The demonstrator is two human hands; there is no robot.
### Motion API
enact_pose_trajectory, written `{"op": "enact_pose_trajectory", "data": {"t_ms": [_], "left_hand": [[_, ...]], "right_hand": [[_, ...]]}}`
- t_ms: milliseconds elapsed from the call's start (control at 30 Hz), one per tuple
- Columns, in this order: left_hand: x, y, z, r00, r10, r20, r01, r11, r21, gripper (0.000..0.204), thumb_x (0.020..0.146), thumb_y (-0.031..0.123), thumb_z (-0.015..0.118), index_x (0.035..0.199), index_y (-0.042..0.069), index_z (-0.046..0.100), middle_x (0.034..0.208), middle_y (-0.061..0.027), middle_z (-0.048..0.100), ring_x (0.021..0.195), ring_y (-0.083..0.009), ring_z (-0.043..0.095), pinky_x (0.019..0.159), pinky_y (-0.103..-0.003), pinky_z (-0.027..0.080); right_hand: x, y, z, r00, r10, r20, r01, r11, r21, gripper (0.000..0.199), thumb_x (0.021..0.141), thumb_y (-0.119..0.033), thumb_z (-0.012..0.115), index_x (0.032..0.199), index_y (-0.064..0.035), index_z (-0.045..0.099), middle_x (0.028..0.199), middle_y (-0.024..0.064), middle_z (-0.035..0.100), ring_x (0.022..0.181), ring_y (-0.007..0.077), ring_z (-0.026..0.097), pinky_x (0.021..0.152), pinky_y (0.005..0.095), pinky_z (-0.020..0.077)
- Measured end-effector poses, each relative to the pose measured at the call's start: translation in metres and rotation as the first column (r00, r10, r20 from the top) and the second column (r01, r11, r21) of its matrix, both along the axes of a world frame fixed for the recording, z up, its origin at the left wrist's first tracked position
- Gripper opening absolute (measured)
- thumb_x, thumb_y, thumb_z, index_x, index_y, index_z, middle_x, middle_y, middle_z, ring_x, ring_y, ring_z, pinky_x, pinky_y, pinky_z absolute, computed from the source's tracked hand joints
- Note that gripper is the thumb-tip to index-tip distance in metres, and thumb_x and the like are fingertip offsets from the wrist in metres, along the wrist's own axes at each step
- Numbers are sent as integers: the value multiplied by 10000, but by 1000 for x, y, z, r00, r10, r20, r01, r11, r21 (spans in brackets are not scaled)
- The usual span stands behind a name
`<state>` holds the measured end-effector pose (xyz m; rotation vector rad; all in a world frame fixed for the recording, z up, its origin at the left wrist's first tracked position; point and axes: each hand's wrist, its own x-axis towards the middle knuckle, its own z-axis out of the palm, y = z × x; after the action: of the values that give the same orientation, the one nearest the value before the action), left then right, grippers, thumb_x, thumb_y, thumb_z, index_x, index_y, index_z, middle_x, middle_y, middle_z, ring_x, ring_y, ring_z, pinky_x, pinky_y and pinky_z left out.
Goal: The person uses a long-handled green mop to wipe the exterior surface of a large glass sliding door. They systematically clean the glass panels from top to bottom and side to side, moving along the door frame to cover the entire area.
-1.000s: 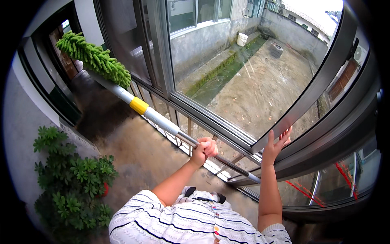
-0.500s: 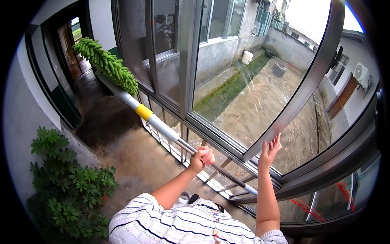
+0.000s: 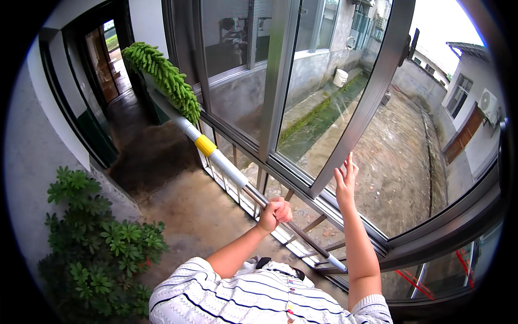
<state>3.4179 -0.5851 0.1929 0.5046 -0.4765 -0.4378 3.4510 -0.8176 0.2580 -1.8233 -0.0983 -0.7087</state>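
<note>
My left hand [image 3: 275, 214] is wrapped round the metal pole of a mop [image 3: 229, 168]. The mop slants up to the left, with a fluffy green head [image 3: 166, 81] and a yellow collar below it. Its white lower end lies near my right forearm. With fingers stretched out, my right hand [image 3: 347, 181] is at the grey upright edge of a sliding window sash [image 3: 360, 123]. The sash stands partway along its track, and the yard shows through the gap to its right. Whether my palm presses on the frame is hard to tell.
A leafy green plant [image 3: 102, 243] stands at lower left beside a white wall. Below the window runs a metal railing [image 3: 294, 237]. An open doorway [image 3: 105, 65] lies at far left. Outside are a white bucket [image 3: 340, 78] and an air-conditioner unit [image 3: 488, 101].
The sash has slid left along its track, with my right hand following its edge, and the gap on its right has widened. My left hand keeps hold of the mop. The view has shifted slightly.
</note>
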Motion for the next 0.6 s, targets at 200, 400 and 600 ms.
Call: {"op": "enact_pose_trajectory", "data": {"t_ms": [200,400,600], "left_hand": [[2,13,7,998,49,31,-50,998,43,311,833,176,412,544,112,317,487,-5,312,433,-132,286,454,-290,281],[4,33,-1,995,93,26,-94,995,21,314,845,137,425,555,95,313,502,-15,313,444,-134,285,446,-281,260],[6,55,-5,985,170,5,-170,980,102,302,823,179,417,549,111,312,486,-9,320,431,-133,300,447,-290,284]], "right_hand": [[50,24,-7,997,66,-37,-70,993,-93,712,889,-112,567,1478,-192,175,1269,101,284,1205,229,358,1008,378,352],[95,54,-11,996,92,-6,-91,983,-161,764,855,-131,599,1480,-208,167,1235,114,316,1124,231,390,926,347,394],[133,82,-13,993,118,12,-114,978,-172,778,850,-126,600,1482,-178,151,1230,117,318,1064,214,397,847,288,410]]}}
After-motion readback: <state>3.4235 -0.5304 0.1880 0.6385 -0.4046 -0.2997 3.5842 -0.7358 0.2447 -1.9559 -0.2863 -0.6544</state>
